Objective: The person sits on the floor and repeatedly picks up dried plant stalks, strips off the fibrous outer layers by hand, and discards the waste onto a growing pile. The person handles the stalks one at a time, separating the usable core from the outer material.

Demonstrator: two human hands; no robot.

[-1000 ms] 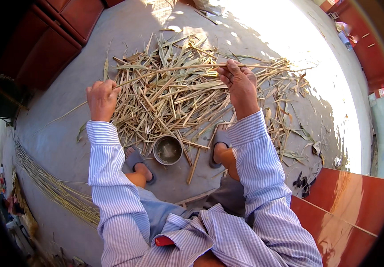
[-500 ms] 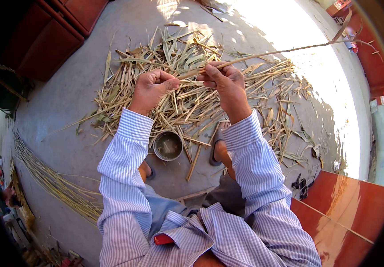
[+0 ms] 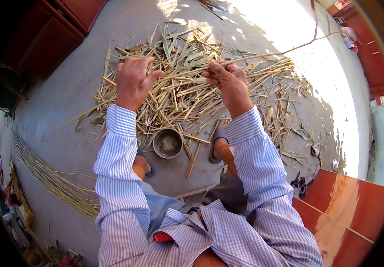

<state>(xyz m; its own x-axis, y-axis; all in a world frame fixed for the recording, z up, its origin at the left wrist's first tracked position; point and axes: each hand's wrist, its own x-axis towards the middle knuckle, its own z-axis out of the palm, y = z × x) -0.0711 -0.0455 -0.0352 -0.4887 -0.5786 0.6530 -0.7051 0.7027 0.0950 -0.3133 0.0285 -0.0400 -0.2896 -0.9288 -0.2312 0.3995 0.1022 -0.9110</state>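
Note:
My right hand [image 3: 228, 81] pinches a long, thin dry stalk [image 3: 263, 54] between thumb and fingers. Beyond the hand, the stalk runs up to the right and forks into bare side shoots near its tip. Over the left part of a pile of cut stalks and leaves [image 3: 187, 95], my left hand [image 3: 133, 82] is raised with its thumb spread away from the fingers. Its fingertips are slightly blurred, and I see nothing gripped in it. A short stalk piece [image 3: 109, 81] shows just beside that hand; whether it touches the palm is hidden.
A round metal pot [image 3: 168, 143] with murky liquid stands between my feet, close to the pile. Long thin rods [image 3: 54, 178] lie on the floor at left. Dark red furniture [image 3: 45, 40] stands at far left, a reddish-brown panel [image 3: 339, 209] at lower right.
My left hand has moved left, away from my right hand, and its fingers have come apart. The stalk in my right hand has shifted left, with its forked tip swung upward.

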